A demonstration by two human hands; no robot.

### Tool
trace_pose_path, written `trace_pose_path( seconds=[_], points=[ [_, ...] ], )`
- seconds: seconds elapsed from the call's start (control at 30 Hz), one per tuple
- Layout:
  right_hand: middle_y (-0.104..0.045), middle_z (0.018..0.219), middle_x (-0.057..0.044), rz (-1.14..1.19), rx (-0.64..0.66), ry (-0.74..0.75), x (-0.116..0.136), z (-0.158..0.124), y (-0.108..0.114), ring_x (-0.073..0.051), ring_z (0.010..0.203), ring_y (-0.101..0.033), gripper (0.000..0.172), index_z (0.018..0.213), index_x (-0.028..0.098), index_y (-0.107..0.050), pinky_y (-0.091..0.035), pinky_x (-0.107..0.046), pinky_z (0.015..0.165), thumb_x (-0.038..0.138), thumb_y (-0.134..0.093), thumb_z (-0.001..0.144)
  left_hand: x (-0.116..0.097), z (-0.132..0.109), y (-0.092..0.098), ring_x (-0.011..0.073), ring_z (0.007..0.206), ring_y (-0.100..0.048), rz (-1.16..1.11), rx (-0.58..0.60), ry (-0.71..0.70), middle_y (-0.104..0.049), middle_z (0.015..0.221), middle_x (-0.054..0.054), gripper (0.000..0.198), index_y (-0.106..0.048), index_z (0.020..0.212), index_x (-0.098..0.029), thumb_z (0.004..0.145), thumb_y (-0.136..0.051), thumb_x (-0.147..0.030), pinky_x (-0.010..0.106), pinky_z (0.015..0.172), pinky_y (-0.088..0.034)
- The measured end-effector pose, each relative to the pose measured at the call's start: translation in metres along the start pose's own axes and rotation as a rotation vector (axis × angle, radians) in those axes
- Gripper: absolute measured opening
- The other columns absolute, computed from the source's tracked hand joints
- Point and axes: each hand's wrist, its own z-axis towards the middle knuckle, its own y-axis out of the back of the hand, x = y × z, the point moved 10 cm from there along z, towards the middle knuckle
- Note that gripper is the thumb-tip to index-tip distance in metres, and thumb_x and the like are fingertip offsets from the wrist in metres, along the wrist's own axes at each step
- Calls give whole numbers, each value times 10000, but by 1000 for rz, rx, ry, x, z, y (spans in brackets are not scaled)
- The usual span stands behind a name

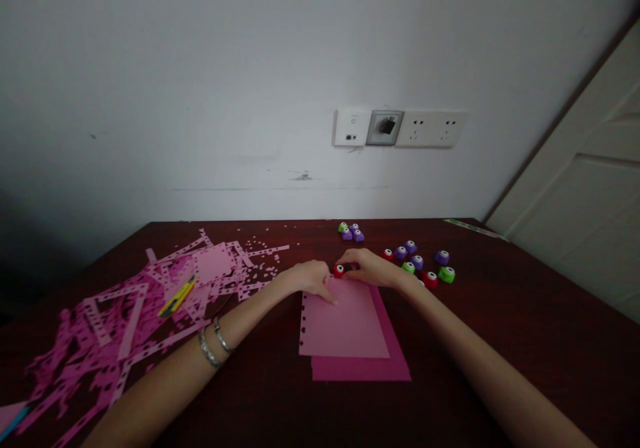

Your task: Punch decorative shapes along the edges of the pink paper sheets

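A small red craft punch point(339, 271) with a white and black top sits at the upper edge of a light pink sheet point(345, 321). That sheet has a column of punched holes down its left edge. My left hand point(316, 279) grips the sheet's upper left corner, thumb lying on the paper and the other fingers curled. From the right, my right hand point(367, 267) closes its fingers around the red punch. Beneath the light sheet lies a darker magenta sheet point(360, 369), showing at the bottom and right.
Punched pink paper strips point(133, 321) pile up at the left, with a yellow utility knife point(177, 296) on top. Several purple, green and red punches, including a green punch point(447, 275), stand at the right. More punches point(352, 232) cluster near the wall, which carries sockets point(430, 129).
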Motion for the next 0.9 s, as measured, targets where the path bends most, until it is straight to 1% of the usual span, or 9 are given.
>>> trace_pose_path(
  seconds=[0.1, 0.17, 0.27, 0.33, 0.47, 0.6, 0.77, 0.9],
  points=[
    [-643, 885, -44, 41, 12, -33, -4, -1, 0, -119, 680, -522, 263, 964, 176, -678, -405, -226, 622, 106, -567, 737, 0, 1, 0, 108, 491, -449, -11, 8, -18, -520, 520, -18, 402, -570, 546, -175, 540, -662, -566, 234, 468, -280],
    [-649, 907, -49, 88, 13, -79, -9, -2, 1, -117, 671, -529, 302, 1022, 165, -658, -415, -225, 605, 125, -588, 731, -2, 1, 1, 96, 486, -437, -45, 18, -57, -516, 518, -21, 406, -564, 539, -167, 574, -644, -563, 229, 472, -282],
    [-654, 943, -60, 151, 27, -162, -17, -5, 1, -120, 667, -544, 377, 1093, 148, -622, -428, -228, 585, 154, -618, 716, -5, 0, 7, 74, 476, -409, -128, 13, -129, -505, 515, -31, 365, -571, 550, -156, 634, -625, -507, 219, 472, -275],
    [-654, 964, -69, 175, 41, -183, -19, -6, 0, -123, 671, -551, 381, 1093, 134, -619, -435, -234, 587, 158, -620, 713, -5, 0, 10, 66, 474, -403, -163, 5, -150, -502, 515, -36, 321, -579, 556, -153, 631, -645, -458, 212, 470, -271],
    [-652, 967, -68, 199, 41, -175, -18, -6, -2, -126, 680, -554, 321, 1035, 129, -638, -444, -246, 611, 165, -611, 717, -1, 3, 3, 64, 447, -398, -169, 36, -126, -494, 482, -39, 317, -569, 522, -150, 600, -676, -439, 212, 455, -270],
    [-654, 923, -59, 200, 44, -187, -16, -6, -2, -124, 672, -550, 278, 988, 133, -648, -436, -239, 591, 159, -602, 715, 4, 6, -6, 73, 419, -412, -187, 46, -70, -486, 430, -32, 343, -552, 482, -151, 598, -672, -450, 219, 451, -283],
    [-656, 885, -51, 223, 36, -173, -14, -5, -1, -117, 657, -539, 253, 956, 126, -651, -426, -221, 566, 140, -594, 710, 5, 8, -6, 75, 408, -414, -193, 33, -65, -488, 425, -28, 353, -546, 467, -146, 587, -670, -454, 222, 445, -285],
    [-655, 912, -51, 215, 31, -146, -15, -4, -4, -112, 656, -536, 264, 968, 133, -650, -429, -219, 576, 130, -584, 712, 5, 8, -6, 86, 418, -420, -197, 41, -64, -495, 433, -22, 337, -553, 480, -148, 591, -671, -444, 235, 456, -299]
  ],
)
